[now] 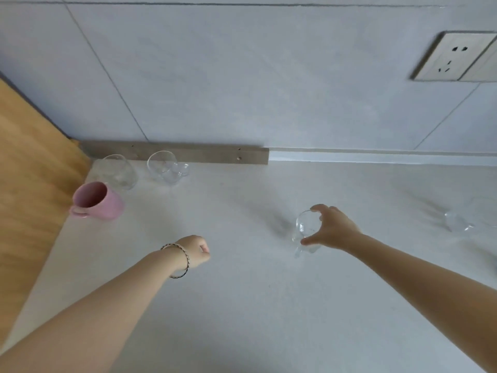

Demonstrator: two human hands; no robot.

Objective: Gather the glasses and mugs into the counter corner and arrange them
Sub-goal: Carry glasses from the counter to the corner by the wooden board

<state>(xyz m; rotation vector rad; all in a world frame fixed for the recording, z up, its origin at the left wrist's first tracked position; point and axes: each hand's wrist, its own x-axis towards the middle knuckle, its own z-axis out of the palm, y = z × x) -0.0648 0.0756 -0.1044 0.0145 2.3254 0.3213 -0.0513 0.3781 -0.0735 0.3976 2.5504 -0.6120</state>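
Your right hand [332, 228] has thumb and fingers curled round the rim of a glass [306, 231], well to the right of the pink mug [98, 201] and a little nearer you. You cannot tell whether its base touches the counter [242, 305].

Your left hand [196, 251] is balled in a fist with nothing in it. It hangs over the counter, right of the pink mug and nearer you, between that mug and the held glass. A bracelet [178, 261] sits on that wrist.

The pink mug stands upright at the counter's left edge, handle toward you, beside the wood panel [29, 184]. Just behind it stands a tumbler [119, 170]. Right of that, also behind the pink mug, is a glass mug [164, 168] with its handle to the right. Both are close to the wall strip [188, 154].

Far right of the pink mug, near the frame's edge, is a blurred jug [462, 222] of clear glass. A socket [454, 56] is on the wall, high and far right of the pink mug.
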